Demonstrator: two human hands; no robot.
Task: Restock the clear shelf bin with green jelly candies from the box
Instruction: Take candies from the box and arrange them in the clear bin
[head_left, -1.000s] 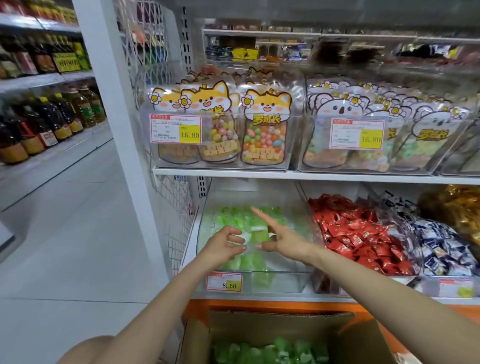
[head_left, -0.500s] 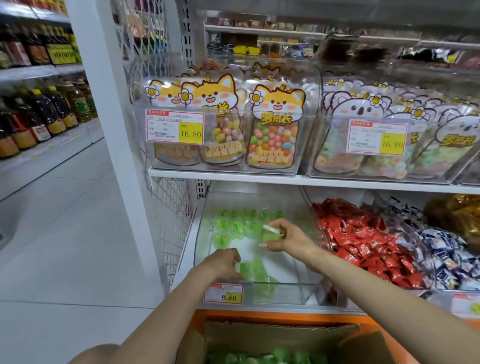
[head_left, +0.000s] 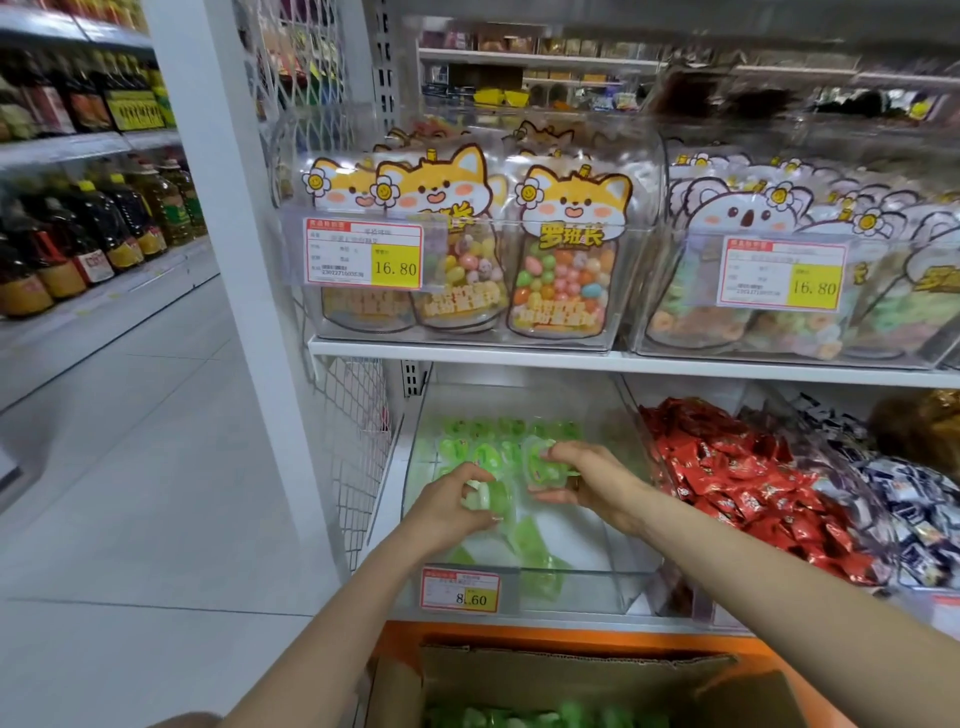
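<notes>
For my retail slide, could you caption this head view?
Both hands, left and right, arrange green jelly candies in the clear shelf bin above the open box.

I am standing in a shop aisle with a pale tiled floor (head_left: 130, 467). A white post (head_left: 234, 260) holds up white shelves (head_left: 623, 361). Across the aisle, dark bottles (head_left: 93, 228) stand in rows (some have yellow caps).
</notes>
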